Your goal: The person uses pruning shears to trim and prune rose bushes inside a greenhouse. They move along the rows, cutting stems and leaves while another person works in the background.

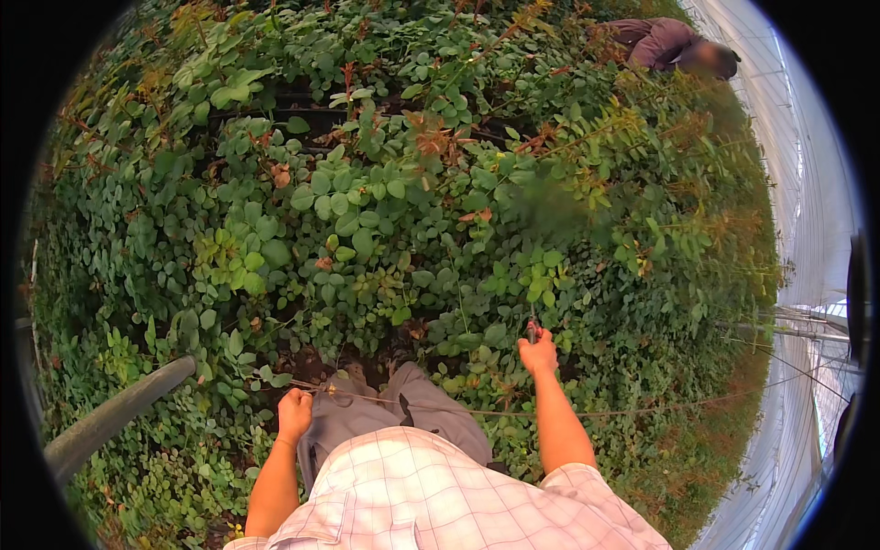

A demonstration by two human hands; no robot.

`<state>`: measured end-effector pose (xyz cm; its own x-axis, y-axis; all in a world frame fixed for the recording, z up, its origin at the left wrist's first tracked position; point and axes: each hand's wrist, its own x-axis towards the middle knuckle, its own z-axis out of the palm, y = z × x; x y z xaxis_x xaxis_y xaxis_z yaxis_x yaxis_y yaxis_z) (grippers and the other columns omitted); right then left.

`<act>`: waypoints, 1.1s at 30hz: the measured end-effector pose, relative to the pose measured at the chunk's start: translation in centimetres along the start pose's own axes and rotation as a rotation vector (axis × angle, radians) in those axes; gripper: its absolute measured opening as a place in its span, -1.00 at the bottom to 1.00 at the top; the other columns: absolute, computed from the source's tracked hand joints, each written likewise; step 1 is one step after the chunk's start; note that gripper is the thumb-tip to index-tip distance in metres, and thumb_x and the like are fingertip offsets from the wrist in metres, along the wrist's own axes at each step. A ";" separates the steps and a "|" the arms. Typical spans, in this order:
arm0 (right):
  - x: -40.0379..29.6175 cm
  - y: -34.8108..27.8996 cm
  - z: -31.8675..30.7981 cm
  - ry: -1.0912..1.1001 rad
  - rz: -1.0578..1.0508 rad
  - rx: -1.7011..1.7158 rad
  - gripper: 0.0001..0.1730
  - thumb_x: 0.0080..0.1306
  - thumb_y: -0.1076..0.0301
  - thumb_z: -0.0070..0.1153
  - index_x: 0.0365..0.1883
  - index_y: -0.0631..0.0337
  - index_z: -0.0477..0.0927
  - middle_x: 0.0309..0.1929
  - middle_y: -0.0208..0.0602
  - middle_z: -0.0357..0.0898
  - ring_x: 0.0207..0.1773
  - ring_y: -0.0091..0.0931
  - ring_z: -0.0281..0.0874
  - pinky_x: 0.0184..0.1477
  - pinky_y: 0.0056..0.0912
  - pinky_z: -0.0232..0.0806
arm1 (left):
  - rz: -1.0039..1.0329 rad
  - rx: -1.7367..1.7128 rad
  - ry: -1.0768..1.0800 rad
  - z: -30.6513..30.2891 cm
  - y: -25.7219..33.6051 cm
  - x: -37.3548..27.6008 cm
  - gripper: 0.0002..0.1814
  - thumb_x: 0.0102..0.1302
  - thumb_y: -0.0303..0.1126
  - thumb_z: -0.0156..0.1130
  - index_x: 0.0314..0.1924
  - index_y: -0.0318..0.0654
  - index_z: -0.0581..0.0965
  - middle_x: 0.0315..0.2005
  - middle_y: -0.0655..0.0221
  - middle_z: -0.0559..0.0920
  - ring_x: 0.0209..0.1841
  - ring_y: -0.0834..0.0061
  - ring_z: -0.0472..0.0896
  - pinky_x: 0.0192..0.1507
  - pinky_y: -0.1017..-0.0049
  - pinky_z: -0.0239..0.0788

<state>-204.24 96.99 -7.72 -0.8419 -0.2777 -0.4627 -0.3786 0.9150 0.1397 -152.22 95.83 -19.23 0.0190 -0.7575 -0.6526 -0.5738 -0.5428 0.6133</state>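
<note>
My right hand [540,354] grips a pair of red-handled pruning shears [533,330], pointing away from me into the leaves. The blades are hard to make out against the foliage. Curled into a fist, my left hand [294,414] is in front of my left thigh, close to a cord [509,414] and a leafy stem [271,377]. Whether anything thin is inside that fist is hidden. Dense shrubs that look like rose bushes [347,199] fill the ground before me, with green leaves and some reddish young shoots [436,137].
The cord stretches across at thigh height towards the right. A thick grey pole [120,416] juts in from the left. Another person [660,45] bends over the plants at the upper right. White plastic sheeting [818,179] and metal pipes [811,333] line the right side.
</note>
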 end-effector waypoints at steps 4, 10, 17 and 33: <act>3.9 0.1 -0.4 0.008 0.086 -0.050 -0.19 0.21 -0.03 0.11 0.38 -0.06 0.11 0.20 -0.06 0.32 0.19 -0.11 0.33 0.21 0.07 0.10 | 0.141 0.192 0.138 -0.1 2.3 -1.7 -0.68 0.19 -0.25 0.12 -0.50 -0.42 0.49 -0.53 -0.01 0.58 -0.42 0.00 0.56 -0.29 0.21 0.38; 7.6 -0.6 -1.0 -0.031 -0.005 -0.081 -0.14 0.25 -0.02 0.08 0.44 -0.05 0.01 0.30 0.01 0.18 0.31 -0.09 0.16 0.28 0.07 -0.01 | -0.007 0.160 0.174 2.5 2.9 -3.9 -0.57 0.30 -0.17 0.12 -0.57 -0.41 0.43 -0.59 0.00 0.53 -0.47 0.00 0.52 -0.37 0.18 0.32; 11.0 -1.6 -2.2 -0.047 -0.150 0.126 -0.38 0.29 0.06 0.05 0.25 0.03 0.20 0.09 -0.05 0.43 0.04 -0.14 0.46 0.05 0.00 0.27 | -0.090 -0.085 0.098 4.9 7.4 -4.5 -0.57 0.34 -0.16 0.18 -0.55 -0.36 0.45 -0.72 0.34 0.48 -0.68 0.53 0.46 -0.56 0.44 0.30; 12.3 -11.2 -7.1 -0.100 -0.483 0.823 -0.22 0.14 0.05 0.22 0.27 0.18 0.28 0.13 -0.16 0.47 0.10 -0.26 0.49 0.13 -0.20 0.30 | -0.025 -0.127 -0.020 7.0 14.6 -5.7 -0.64 0.34 -0.15 0.22 -0.36 -0.36 0.50 -0.64 0.43 0.52 -0.64 0.65 0.45 -0.55 0.58 0.30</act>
<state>-213.13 81.26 -8.78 -0.6145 -0.6870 -0.3877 -0.2552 0.6382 -0.7263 -166.46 94.76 -9.70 0.0150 -0.7366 -0.6761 -0.4650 -0.6038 0.6475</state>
